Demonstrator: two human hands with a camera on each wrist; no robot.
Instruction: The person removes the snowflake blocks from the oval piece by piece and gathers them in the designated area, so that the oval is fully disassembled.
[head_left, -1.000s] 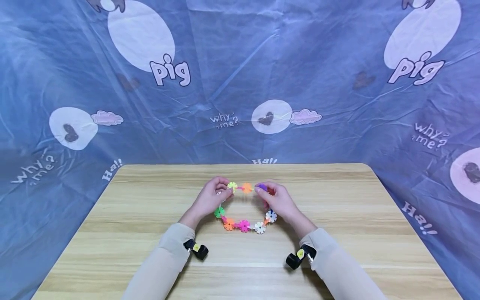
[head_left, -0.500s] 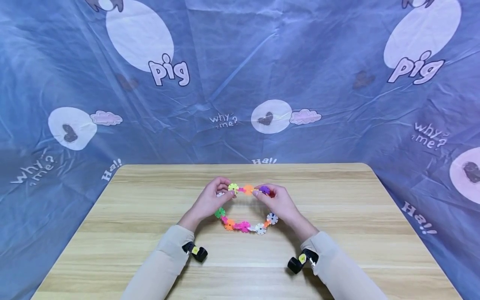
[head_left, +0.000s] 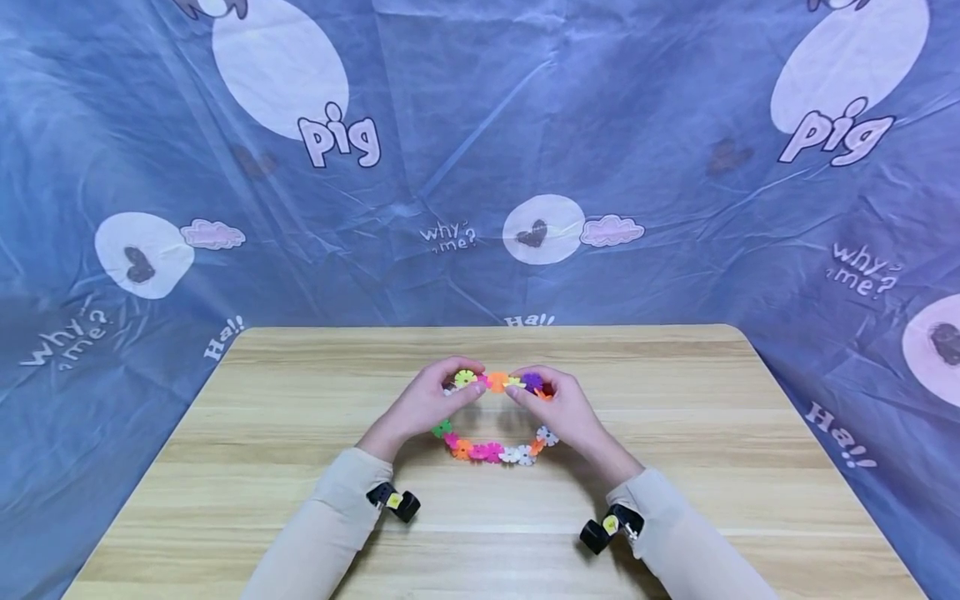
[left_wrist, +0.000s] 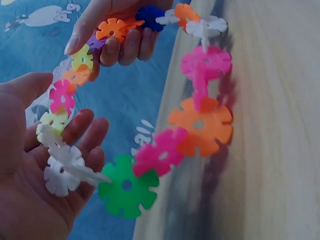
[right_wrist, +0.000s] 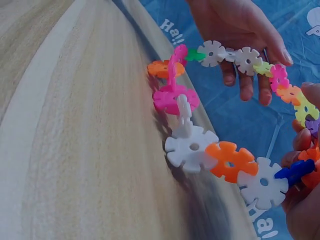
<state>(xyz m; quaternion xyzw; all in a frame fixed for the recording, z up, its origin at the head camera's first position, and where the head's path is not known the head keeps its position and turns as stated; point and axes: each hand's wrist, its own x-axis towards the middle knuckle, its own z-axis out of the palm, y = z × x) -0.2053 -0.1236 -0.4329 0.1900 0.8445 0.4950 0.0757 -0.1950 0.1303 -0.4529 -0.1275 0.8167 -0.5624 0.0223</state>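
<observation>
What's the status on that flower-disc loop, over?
Left hand touching, right hand gripping multicolored flower-disc loop. Looks joined all round. Nothing visibly in the way.

Backdrop [head_left: 465,100]: blue cloth, creased, behind and both sides; 2 "pig" captions [head_left: 340,136], 2 pink clouds [head_left: 612,232] | Surface [head_left: 480,517]: pale wood-grain, rounded far corners | Light: purplish at right

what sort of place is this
Probably a makeshift recording booth rather than an ordinary room: a wrinkled blue cartoon-print cloth hangs behind and beside a wood-grain table, and a small black device, likely a camera, sits at each wrist.
</observation>
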